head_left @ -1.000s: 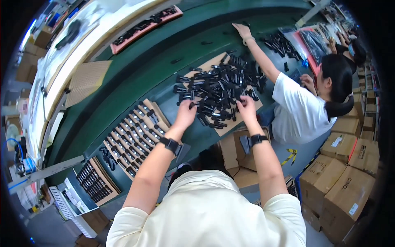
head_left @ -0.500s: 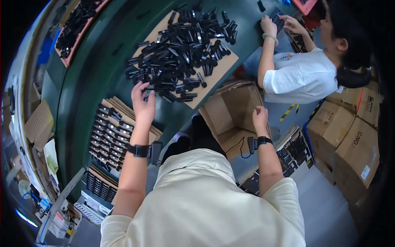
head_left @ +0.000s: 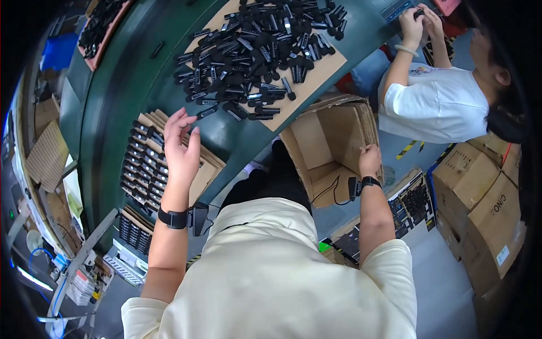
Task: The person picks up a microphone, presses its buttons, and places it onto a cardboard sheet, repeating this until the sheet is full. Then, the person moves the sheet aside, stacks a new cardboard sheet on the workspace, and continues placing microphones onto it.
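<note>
My left hand (head_left: 182,148) is raised over the green table, palm partly up and fingers apart, with nothing in it. It hovers between the heap of small black microphones (head_left: 248,62) with rounded dark heads and a cardboard tray (head_left: 148,164) where more of them lie in rows. One loose microphone (head_left: 207,112) rests just beyond the fingertips. On the other side, my right hand (head_left: 370,160) is closed on the side wall of an open cardboard box (head_left: 322,183), which stands tilted below the table edge. Its inside shows only bare brown cardboard.
Under the heap lies a flat cardboard sheet (head_left: 324,73). A co-worker (head_left: 432,101) in a white shirt handles a small dark thing at the right. Closed cartons (head_left: 480,203) stack at far right. A pink bin (head_left: 93,59) of black parts sits far left.
My left hand has drawn back leftward from the heap's near edge. My right hand stays at the box wall. The co-worker's hands have come together, and the whole view has shifted slightly.
</note>
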A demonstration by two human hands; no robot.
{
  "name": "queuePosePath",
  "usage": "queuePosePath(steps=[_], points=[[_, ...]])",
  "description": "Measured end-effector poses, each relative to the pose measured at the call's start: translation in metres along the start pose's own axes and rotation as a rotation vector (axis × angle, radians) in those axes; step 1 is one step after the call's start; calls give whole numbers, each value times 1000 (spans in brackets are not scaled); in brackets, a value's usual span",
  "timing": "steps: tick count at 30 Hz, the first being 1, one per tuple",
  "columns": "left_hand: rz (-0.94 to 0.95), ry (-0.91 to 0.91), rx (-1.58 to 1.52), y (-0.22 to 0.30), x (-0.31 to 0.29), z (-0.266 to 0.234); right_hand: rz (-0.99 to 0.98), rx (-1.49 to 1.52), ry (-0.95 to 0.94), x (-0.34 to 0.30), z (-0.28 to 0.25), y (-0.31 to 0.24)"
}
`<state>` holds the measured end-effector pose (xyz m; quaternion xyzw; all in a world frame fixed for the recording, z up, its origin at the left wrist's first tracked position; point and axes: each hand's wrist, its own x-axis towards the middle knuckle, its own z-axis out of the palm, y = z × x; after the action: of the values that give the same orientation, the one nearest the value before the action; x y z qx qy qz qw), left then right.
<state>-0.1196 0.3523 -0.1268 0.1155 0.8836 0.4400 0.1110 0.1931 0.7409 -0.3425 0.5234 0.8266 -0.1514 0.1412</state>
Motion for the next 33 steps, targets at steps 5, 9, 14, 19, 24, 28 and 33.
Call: queuePosePath(steps=[5,9,14,19,24,28,33], points=[[44,23,-24,-12,-13,-18,-70,8,128,-19,-10,2],[49,82,-105,-27,-38,-48,-47,83,125,-33,-28,2],[78,151,-105,-75,-91,-89,-110,158,254,-74,-59,29],[-15,271,-82,-144,-162,-146,-285,176,556,-114,-135,58],[-89,386,-92,-195,-219,-179,-422,96,921,-157,-257,72],[-113,328,-321,-195,-237,-174,-460,469,736,-178,-278,-11],[-171,197,-618,-175,-233,-149,-706,511,302,-180,-217,-180]])
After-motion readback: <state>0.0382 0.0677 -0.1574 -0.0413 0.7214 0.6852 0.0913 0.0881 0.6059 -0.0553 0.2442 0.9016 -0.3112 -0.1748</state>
